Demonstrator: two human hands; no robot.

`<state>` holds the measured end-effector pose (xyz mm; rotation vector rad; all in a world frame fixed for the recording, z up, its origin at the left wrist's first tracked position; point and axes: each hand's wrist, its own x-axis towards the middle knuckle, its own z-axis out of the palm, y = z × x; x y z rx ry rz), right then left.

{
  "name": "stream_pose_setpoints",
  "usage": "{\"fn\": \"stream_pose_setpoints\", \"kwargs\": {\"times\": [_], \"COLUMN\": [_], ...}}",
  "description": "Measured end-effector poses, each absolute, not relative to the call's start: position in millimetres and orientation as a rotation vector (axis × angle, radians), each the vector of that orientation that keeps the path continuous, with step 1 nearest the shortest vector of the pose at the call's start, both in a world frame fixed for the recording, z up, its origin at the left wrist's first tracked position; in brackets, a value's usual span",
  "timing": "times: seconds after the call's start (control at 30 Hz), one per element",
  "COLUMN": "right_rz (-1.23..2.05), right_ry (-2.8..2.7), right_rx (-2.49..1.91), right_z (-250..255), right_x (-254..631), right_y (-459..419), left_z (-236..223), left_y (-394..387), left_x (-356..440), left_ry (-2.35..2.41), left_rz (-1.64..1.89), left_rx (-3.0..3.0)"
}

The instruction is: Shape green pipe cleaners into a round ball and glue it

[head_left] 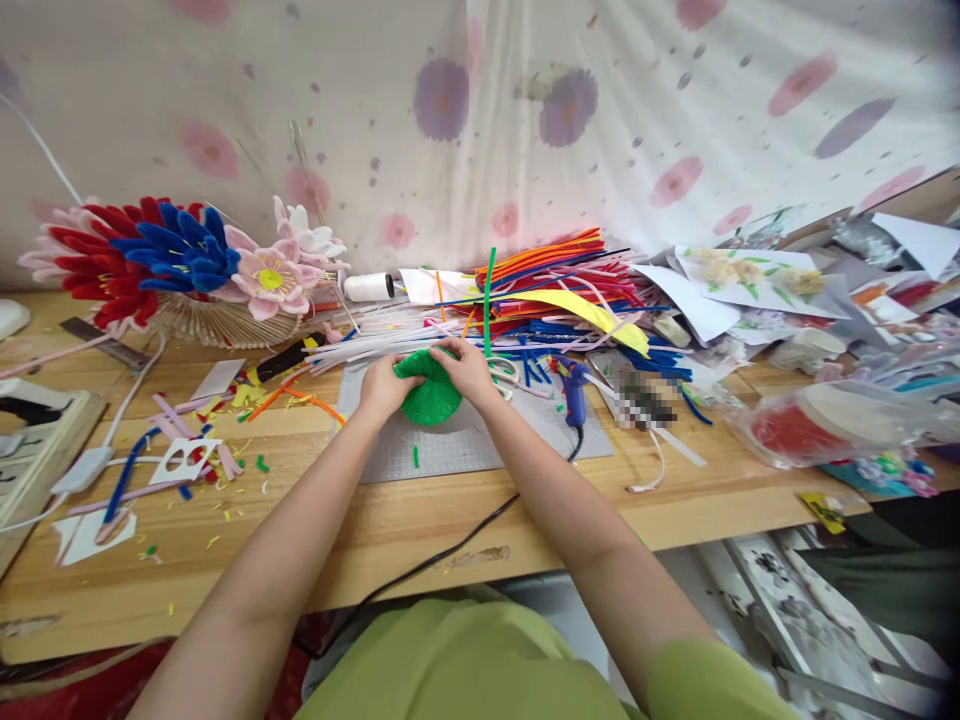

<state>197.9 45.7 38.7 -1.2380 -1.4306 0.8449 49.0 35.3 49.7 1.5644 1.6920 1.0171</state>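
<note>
Between my two hands is a round green piece (433, 402) that looks like a fuzzy chenille leaf, held over a grey cutting mat (480, 455). My left hand (384, 386) pinches its upper left edge. On the upper right edge are the closed fingers of my right hand (468, 370). A green strip (489, 300) stands up just behind my right hand. Scissors (506, 372) with pale handles lie beside that hand, partly hidden. Farther right on the mat rests a blue glue gun (574, 392).
Bundles of coloured pipe cleaners (540, 285) lie along the back. Finished chenille flowers (184, 250) stand at the back left. Scraps (184, 460) cover the left side, and plastic-wrapped materials (817, 425) crowd the right. A black cord (442, 555) crosses the table's front edge.
</note>
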Motion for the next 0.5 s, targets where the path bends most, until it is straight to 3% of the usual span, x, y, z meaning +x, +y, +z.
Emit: {"fn": "stream_pose_setpoints", "kwargs": {"times": [0.2,0.5], "right_rz": [0.849,1.099], "right_ry": [-1.196,-0.949], "right_rx": [-1.241,-1.16], "right_z": [34.6,33.3], "right_x": [198.4,196.6], "right_y": [50.0,51.5], "left_z": [35.9,34.3], "left_y": [34.9,40.4], "left_x": [50.5,46.4], "left_ry": [1.583,1.61], "left_rz": [1.183,1.183], "left_rx": [1.294,1.354]}}
